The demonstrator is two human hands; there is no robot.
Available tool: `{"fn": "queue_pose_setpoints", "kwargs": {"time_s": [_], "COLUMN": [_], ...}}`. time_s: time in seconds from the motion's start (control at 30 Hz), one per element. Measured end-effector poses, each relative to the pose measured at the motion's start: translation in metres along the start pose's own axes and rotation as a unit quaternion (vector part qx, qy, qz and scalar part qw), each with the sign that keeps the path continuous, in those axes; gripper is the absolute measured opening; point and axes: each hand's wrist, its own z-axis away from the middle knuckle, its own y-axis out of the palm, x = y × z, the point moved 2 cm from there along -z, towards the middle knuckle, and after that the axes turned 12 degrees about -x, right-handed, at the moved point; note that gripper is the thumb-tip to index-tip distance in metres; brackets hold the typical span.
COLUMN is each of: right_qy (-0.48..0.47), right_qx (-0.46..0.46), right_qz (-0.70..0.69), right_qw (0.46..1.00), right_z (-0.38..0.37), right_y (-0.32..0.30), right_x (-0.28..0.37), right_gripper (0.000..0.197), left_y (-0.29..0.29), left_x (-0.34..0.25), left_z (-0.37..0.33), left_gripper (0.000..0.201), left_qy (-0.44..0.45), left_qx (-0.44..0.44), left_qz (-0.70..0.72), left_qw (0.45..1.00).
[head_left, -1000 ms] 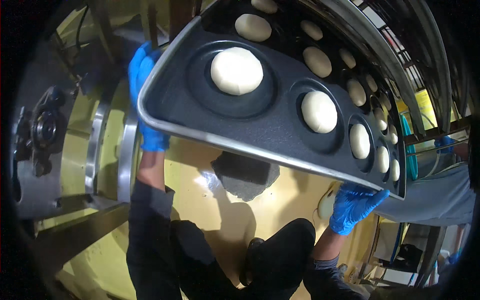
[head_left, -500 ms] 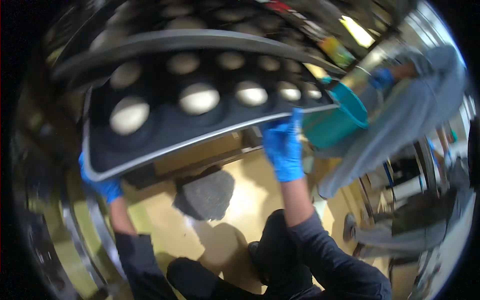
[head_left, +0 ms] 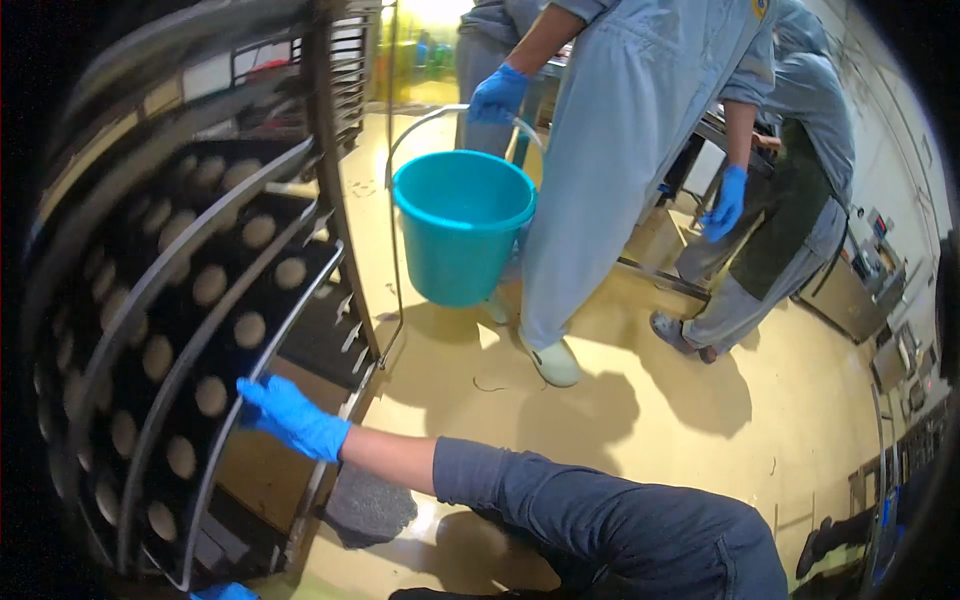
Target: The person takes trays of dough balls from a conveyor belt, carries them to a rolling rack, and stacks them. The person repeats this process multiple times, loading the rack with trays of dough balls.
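Note:
My right hand (head_left: 292, 417), in a blue glove, grips the near rim of a black baking tray (head_left: 222, 440) with a metal edge. Rows of pale round dough pieces (head_left: 211, 396) sit on the tray. The tray lies in a tall metal rack (head_left: 335, 190), below other trays loaded in the same way. Only a bit of my left hand (head_left: 225, 592), also gloved in blue, shows at the lower edge beside the tray's near corner. Its fingers are out of sight.
A co-worker in a grey-blue suit holds a teal bucket (head_left: 465, 235) by its handle, just right of the rack. Another person with a dark apron (head_left: 785, 215) stands farther right. A dark grey piece (head_left: 370, 508) lies on the yellow floor (head_left: 650, 450) beside the rack's base.
The tray, held before me by both hands, is now in the rack. My view has swung right, bringing the rack to the left and showing more of the co-workers and bucket.

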Motion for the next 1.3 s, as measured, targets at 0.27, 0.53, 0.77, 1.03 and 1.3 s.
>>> {"fn": "queue_pose_setpoints", "kwargs": {"time_s": [0.27, 0.53, 0.77, 1.03, 1.3], "right_qy": [-0.005, 0.297, 0.404, 0.246, 0.089], "right_qx": [0.060, -0.277, -0.618, -0.580, -0.457], "right_qz": [0.464, 0.522, 0.398, 0.083, 0.296], "right_qw": [0.884, 0.750, 0.544, 0.772, 0.834], "right_z": [0.092, 0.408, 0.650, 0.433, 0.318], "right_y": [-0.096, -0.189, -0.298, -0.160, -0.063], "right_x": [0.091, 0.258, 0.283, 0.322, 0.387], "right_gripper": [0.062, 0.063, 0.024, 0.027, 0.042], "left_y": [-0.116, -0.349, -0.402, -0.449, -0.474], "left_x": [-0.180, -0.305, -0.723, -0.832, -0.868], "left_z": [0.040, 0.014, -0.335, -0.538, -0.531], "left_gripper": [0.035, 0.038, 0.035, 0.028, 0.027], "left_qy": [-0.344, -0.538, -0.162, 0.012, -0.032], "left_qx": [0.501, 0.788, 0.800, 0.440, 0.406], "left_qz": [0.227, 0.017, 0.540, 0.740, 0.596], "left_qw": [0.761, 0.299, 0.205, -0.509, -0.692]}}
